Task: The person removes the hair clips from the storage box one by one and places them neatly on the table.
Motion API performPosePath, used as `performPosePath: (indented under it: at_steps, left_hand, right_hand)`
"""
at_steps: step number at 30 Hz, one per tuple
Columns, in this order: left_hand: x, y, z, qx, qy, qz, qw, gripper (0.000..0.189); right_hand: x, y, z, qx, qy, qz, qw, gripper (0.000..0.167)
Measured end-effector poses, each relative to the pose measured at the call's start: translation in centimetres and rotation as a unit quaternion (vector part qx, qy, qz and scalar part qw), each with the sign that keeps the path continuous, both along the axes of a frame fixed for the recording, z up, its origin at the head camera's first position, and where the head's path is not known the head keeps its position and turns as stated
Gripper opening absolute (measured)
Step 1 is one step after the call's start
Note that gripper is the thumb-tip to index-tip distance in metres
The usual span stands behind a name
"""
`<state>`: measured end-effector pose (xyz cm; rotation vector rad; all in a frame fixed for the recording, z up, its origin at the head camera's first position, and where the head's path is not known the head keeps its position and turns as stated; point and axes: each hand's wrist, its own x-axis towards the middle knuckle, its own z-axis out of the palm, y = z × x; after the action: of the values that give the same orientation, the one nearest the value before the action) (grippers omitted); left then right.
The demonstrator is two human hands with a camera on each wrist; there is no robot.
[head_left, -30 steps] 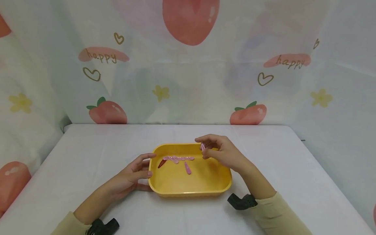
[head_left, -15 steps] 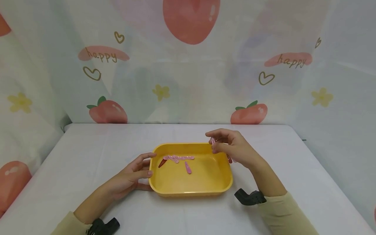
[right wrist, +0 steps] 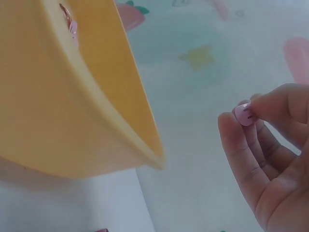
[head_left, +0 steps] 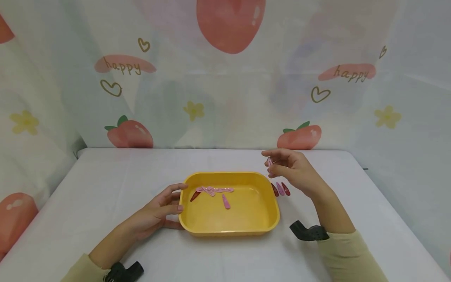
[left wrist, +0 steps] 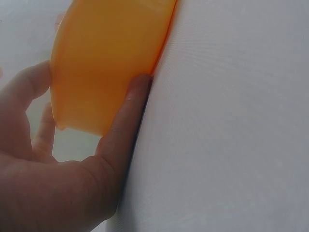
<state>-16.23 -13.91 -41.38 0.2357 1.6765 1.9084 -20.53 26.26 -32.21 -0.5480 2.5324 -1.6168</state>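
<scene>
A yellow tray [head_left: 229, 232] stands on the table, its left end held by my left hand [head_left: 155, 213]. In the left wrist view the fingers of my left hand [left wrist: 63, 179] span the tray's end wall [left wrist: 96, 82]. My right hand [head_left: 296, 170] is raised beyond the tray's far right corner and pinches a pink snap hair clip [head_left: 270, 161] between thumb and fingers. The right wrist view shows the end of that pink clip [right wrist: 245, 115] at the fingertips. Inside the tray lie several pink hair clips [head_left: 213, 190], a separate pink clip [head_left: 226, 201] and a dark red clip [head_left: 195, 196].
On the white table [head_left: 225, 258], just right of the tray, a pink clip [head_left: 280, 188] lies between two dark red clips, one of them the outer clip [head_left: 285, 189]. A patterned cloth backdrop [head_left: 225, 98] rises behind the table. Both wrists carry black camera mounts [head_left: 310, 232].
My right hand has moved right and away from over the tray with the pink hair clip, uncovering the clips beside the tray. My left hand and the tray stay nearly in place.
</scene>
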Motion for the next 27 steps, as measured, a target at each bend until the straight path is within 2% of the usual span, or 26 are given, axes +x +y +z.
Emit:
performPosePath:
  at_steps: [4,17,27]
  left_hand:
    - [0.0,0.0,0.0,-0.002,0.001,0.000,1.0000,0.060]
    - [-0.1,-0.2,-0.1,0.008,0.005,-0.010,0.9999,0.059]
    - [-0.1,-0.2,-0.1,0.012,0.005,-0.014,0.9998,0.059]
  right_hand:
    - [-0.3,0.8,-0.1,0.007,0.006,-0.005,0.9999,0.034]
    - [-0.9,2.4,-0.6,0.036,-0.015,-0.012,0.9992,0.033]
    - [-1.6,3.6,-1.6,0.096,-0.061,-0.041,0.9927,0.033]
